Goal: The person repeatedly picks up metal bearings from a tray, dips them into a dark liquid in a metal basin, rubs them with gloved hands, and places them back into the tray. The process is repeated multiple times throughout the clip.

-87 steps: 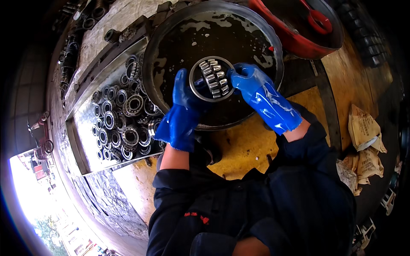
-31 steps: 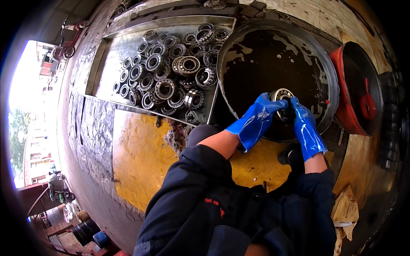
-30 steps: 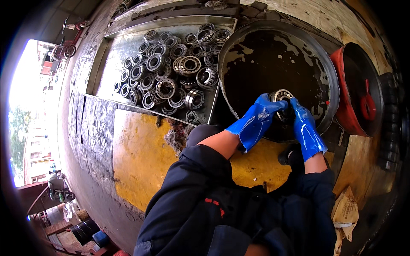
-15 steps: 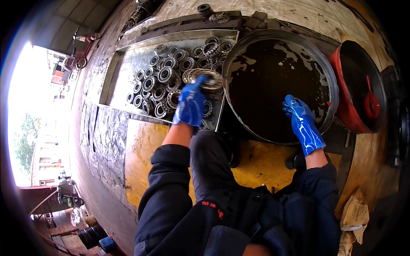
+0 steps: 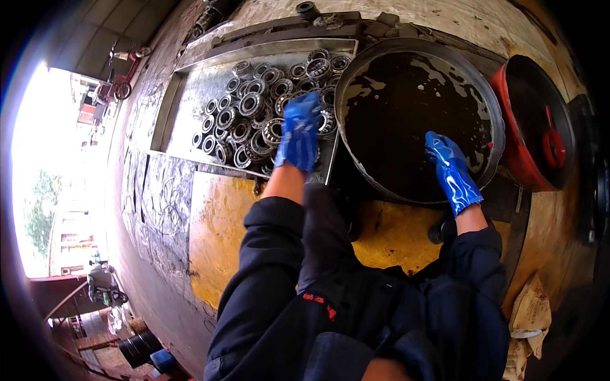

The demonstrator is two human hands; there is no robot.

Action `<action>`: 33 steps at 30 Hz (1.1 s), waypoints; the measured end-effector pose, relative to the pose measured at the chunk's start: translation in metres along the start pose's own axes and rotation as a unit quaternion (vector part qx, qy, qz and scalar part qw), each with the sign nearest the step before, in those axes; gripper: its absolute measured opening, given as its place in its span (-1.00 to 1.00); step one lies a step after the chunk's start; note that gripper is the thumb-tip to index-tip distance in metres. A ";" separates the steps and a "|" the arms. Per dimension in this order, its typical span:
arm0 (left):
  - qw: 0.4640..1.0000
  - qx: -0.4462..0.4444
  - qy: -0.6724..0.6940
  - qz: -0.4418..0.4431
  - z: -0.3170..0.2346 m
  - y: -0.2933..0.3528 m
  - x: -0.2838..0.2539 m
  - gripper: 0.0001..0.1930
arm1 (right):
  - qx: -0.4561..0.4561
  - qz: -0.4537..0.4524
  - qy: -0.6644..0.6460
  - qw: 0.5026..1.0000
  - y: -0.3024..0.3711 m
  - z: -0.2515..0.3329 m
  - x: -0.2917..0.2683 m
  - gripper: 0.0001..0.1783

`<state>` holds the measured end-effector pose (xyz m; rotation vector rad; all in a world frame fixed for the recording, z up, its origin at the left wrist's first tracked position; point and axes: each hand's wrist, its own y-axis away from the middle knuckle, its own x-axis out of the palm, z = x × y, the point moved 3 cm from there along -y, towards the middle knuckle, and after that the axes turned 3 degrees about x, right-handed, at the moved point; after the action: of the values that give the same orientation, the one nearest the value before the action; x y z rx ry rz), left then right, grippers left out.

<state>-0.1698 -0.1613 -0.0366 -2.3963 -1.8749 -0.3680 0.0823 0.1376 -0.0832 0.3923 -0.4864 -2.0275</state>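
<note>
Big round tub (image 5: 498,120) of dark liquid (image 5: 394,140) is sitting around 2 o'clock, metal tray (image 5: 181,120) is lying around 11. Blurry blue-gloved left hand (image 5: 298,129) is hanging over the tray, right hand (image 5: 447,157) over the tub; neither grip's showing clearly, can't tell. Bearings (image 5: 257,109) are lying heaped in the tray.

Open air lies over the tub (image 5: 495,114), left of the right hand (image 5: 446,157); its rim blocks low passage to the bearings (image 5: 253,112).
</note>
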 end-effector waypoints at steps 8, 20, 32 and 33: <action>0.988 -0.065 0.083 0.114 0.018 0.046 0.120 -0.61 | -0.074 -0.159 0.262 0.949 0.012 -0.011 -0.018 -0.20; 0.972 -0.076 0.220 0.021 0.001 0.000 0.085 -0.57 | 0.045 -0.245 0.387 0.888 -0.121 -0.035 -0.086 -0.12; 0.960 -0.163 0.230 -0.012 -0.010 0.015 0.096 -0.53 | 0.052 -0.251 0.615 0.746 -0.168 -0.058 -0.073 -0.71; 0.958 -0.170 0.230 -0.017 -0.013 0.015 0.100 -0.52 | 0.054 -0.276 0.609 0.742 -0.160 -0.056 -0.076 -0.70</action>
<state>-0.1353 -0.0732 0.0008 -2.1944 -1.7439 -1.2216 0.0242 0.2652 -0.2043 1.9350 0.4033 -1.7586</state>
